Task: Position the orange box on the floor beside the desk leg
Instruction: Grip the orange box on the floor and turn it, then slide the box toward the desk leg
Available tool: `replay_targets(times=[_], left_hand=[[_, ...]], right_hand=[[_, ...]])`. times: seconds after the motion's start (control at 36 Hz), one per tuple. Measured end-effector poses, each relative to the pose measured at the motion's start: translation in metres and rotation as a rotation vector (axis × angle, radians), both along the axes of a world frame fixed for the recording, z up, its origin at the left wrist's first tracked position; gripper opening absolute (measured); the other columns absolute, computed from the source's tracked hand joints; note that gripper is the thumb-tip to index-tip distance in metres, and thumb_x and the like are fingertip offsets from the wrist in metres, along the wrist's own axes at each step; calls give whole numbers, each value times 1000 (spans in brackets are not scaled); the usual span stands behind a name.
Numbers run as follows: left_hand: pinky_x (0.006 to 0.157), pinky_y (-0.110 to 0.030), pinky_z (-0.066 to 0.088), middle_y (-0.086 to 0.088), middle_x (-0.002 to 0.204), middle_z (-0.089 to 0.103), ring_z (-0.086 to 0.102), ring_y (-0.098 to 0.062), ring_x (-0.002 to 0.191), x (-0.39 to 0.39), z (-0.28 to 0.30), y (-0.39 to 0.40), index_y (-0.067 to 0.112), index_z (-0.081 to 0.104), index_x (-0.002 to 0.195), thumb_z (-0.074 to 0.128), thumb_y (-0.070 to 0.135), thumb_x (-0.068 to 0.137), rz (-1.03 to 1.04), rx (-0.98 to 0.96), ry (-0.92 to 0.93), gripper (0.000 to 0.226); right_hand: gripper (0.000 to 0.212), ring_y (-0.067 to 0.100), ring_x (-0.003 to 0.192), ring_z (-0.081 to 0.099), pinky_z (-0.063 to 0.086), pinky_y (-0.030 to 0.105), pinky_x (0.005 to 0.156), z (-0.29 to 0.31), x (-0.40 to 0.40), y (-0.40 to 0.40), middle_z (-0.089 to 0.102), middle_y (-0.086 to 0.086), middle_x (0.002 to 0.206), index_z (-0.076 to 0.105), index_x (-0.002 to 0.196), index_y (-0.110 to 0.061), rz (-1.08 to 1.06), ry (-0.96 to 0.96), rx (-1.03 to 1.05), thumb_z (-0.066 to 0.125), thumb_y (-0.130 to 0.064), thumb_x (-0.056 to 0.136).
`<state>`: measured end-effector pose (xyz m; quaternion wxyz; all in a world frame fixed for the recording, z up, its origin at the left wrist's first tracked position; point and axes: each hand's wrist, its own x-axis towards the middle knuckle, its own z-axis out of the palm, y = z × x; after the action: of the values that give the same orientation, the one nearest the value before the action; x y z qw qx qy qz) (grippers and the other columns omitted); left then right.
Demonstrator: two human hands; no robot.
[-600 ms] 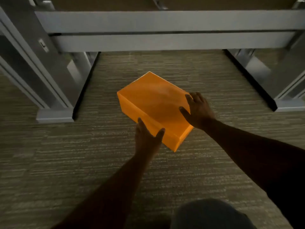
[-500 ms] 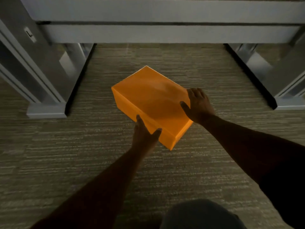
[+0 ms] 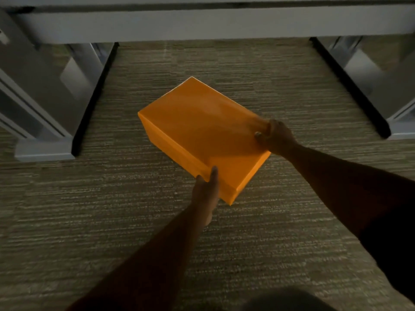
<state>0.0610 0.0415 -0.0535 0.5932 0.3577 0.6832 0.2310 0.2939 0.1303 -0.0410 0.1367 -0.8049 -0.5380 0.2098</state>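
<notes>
The orange box (image 3: 202, 133) is a plain lidded carton, turned at an angle over the carpet between two desk legs. My left hand (image 3: 207, 191) grips its near long side, thumb up on the lid edge. My right hand (image 3: 275, 136) holds the box's right end, fingers curled over the lid corner. The left desk leg (image 3: 45, 122) is grey metal with a flat foot, well to the left of the box. Whether the box touches the floor I cannot tell.
Striped grey-green carpet (image 3: 112, 221) covers the floor. A grey crossbar (image 3: 213, 23) runs across the top. A second desk leg (image 3: 395, 104) stands at the right. Something dark, perhaps my knee (image 3: 287, 299), shows at the bottom edge.
The box has swung a little further from me under the desk, and my right hand has slid from the lid's top to its right end. My left hand's fingers have closed tighter.
</notes>
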Motion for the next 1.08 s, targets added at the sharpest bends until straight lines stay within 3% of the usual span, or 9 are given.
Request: replay_targets(times=[0.14,0.19,0.36,0.5,0.58,0.75,0.83,0.94,1.08], left_hand=[[101,-48,45,-9,146,45,51,-33,120,8,-3,1,22,26,151,44,64,92,-8,-54,-44,75],[95,-46,47,-7,138,48,53,-26,104,4,-5,0,24,29,148,47,56,94,42,-51,-42,65],[87,-51,53,-4,130,44,49,-22,98,-15,1,0,32,29,146,47,45,98,131,-79,-150,53],[86,-56,56,-11,149,37,47,-39,127,-36,3,5,27,34,145,46,38,100,182,-66,-153,48],[83,-54,58,-11,147,41,50,-38,125,-50,1,3,26,37,144,45,37,101,202,-39,-128,45],[82,-52,58,-14,148,41,49,-41,126,-83,3,-3,26,38,144,44,35,102,261,-23,-108,44],[83,-53,57,-13,149,40,50,-41,125,-105,7,-4,27,37,145,44,33,102,296,-4,-106,44],[90,-59,54,-13,148,43,51,-40,124,-140,10,-2,27,40,145,44,32,103,343,15,-104,43],[90,-59,53,-12,145,48,53,-39,122,-189,19,-3,27,40,145,43,34,102,337,65,-76,44]], right_hand=[[58,26,98,61,53,46,89,-3,6,0,63,14,115,52,129,-9,-8,117,20,66,-48,88],[58,27,100,62,52,49,93,-3,9,-1,63,13,114,52,130,-11,-5,200,-20,65,-49,88],[32,28,85,64,51,27,57,1,2,-10,67,7,90,65,112,-8,-45,497,-81,64,-35,93],[43,30,100,60,50,40,78,4,-9,-14,63,13,114,57,133,-15,-60,568,-133,59,-35,96],[41,24,91,59,50,36,67,7,-22,-14,62,7,106,53,136,-15,-22,562,-122,55,-31,99],[44,36,109,58,54,50,91,16,-59,-15,58,17,121,49,142,-13,58,531,-113,52,-26,101],[44,33,100,55,53,47,87,22,-82,-14,52,15,112,47,143,-10,103,532,-110,50,-24,102],[44,39,114,57,55,51,92,27,-114,-11,55,21,128,46,145,-13,136,529,-105,48,-24,103],[43,32,100,61,54,32,61,21,-154,-9,56,18,126,47,143,-13,149,518,-91,48,-25,103]])
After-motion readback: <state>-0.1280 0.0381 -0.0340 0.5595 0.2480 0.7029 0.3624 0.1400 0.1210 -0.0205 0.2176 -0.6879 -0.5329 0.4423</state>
